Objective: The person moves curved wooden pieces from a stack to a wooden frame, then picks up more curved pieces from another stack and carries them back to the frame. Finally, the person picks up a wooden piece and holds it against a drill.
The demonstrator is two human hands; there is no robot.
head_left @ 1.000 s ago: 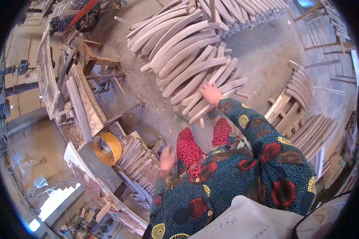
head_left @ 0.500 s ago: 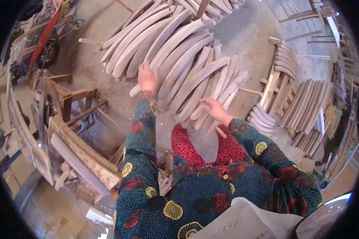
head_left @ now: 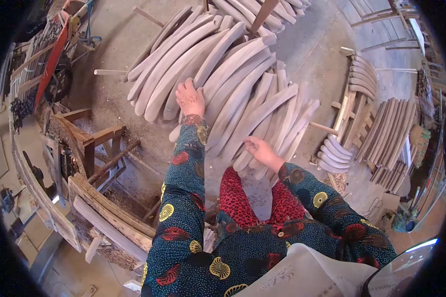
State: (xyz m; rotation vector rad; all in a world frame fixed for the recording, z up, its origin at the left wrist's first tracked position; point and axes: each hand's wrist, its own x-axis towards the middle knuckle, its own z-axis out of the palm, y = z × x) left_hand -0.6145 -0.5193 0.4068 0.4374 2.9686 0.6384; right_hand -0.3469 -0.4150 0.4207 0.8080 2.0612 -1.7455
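Note:
A big pile of curved wooden pieces [head_left: 238, 99], pale and smooth with rounded ends, lies on the floor in front of my legs. My left hand [head_left: 190, 100] is at the near ends of the pile, its fingers bent over the end of one curved wooden piece [head_left: 215, 57]; wood dust speckles its back. Lower right, my right hand [head_left: 263, 152] hovers over or touches the near ends of other pieces. Its fingers are curled inward, and what they hold, if anything, is hidden. The longest piece near it [head_left: 267, 111] slants across the others.
At left stand a wooden frame [head_left: 91, 143] and a thick curved beam [head_left: 111, 213] among shavings. Stacked slats [head_left: 389, 128] and more curved pieces [head_left: 334, 156] lie on the right. A red bar [head_left: 52, 64] and a wheel are at upper left. An upright post [head_left: 264, 17] rises behind the pile.
The view has shifted, so the pile appears lower and slightly further right. My left hand stays at the same wood ends; my right hand has moved slightly left, with its fingers curled.

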